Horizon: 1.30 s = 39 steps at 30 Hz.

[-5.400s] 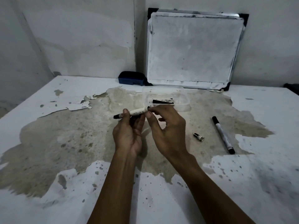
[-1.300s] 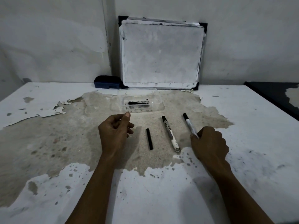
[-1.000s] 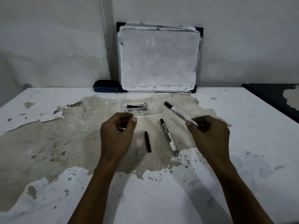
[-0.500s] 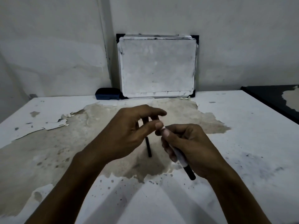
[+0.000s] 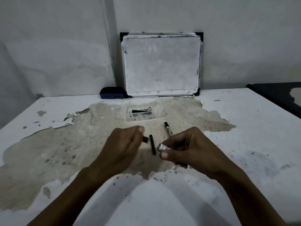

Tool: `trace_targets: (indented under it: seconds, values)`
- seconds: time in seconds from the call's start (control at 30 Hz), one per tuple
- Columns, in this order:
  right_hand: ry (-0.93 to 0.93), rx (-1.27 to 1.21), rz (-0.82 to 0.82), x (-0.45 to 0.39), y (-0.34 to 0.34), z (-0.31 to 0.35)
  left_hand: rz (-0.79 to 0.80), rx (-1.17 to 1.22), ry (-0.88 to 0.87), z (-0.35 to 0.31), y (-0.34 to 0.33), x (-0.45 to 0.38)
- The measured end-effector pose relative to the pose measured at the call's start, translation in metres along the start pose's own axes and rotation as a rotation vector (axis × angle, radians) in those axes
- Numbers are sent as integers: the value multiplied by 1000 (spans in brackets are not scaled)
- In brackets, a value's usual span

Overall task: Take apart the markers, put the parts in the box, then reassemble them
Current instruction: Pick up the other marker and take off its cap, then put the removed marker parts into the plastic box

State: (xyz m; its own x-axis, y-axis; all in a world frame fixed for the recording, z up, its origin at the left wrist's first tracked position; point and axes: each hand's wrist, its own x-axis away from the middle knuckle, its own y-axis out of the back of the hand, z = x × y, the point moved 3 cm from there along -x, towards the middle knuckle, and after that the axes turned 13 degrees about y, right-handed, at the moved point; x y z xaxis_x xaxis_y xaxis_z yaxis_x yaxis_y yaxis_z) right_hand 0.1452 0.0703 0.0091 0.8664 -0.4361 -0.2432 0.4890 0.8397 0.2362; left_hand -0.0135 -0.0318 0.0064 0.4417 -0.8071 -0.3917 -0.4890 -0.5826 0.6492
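My right hand grips a white marker body, whose open end points left and whose black tip sticks out below the palm. A small black end plug is pinched in the blurred fingers of my left hand, a little left of the open end. Between the hands a black ink core lies on the table. A second marker lies beyond my right hand. The clear plastic box farther back holds black parts.
A small whiteboard leans on the wall at the back, with a blue eraser to its left. The white table has a large patch of peeled paint. A dark surface lies at the far right.
My right hand picked up the right marker and brought it toward the middle. My left hand has pulled the black end plug off it and moved left.
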Motion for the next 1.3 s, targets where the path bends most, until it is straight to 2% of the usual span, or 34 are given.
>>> trace_targets:
  seconds: [0.07,0.17,0.27,0.4,0.6,0.77,0.9,1.0,1.17,1.3]
  values:
    - [24,127,-91,1,5,-6,-30,4,100,30,2,-2]
    - [-5,227,-178,6,11,-23,31,-135,149,71,-6,6]
    - [-42,327,-199,8,11,-38,138,-236,119,93,-21,18]
    - [-38,362,-191,10,10,-41,146,-290,102,99,-25,21]
    - [-18,552,-61,9,10,-36,157,-236,153,99,-21,19]
    - [-15,903,128,-1,2,-27,-3,-155,173,89,-21,23]
    - [21,1264,360,-11,-16,-22,-139,-78,151,77,-27,27]
    - [29,1301,390,-14,-19,-25,-147,-56,108,68,-29,30]
    - [15,1190,320,-15,-10,-32,-80,-45,39,59,-35,32]
    - [109,1188,278,-14,-8,-30,-61,-34,0,57,-41,32]
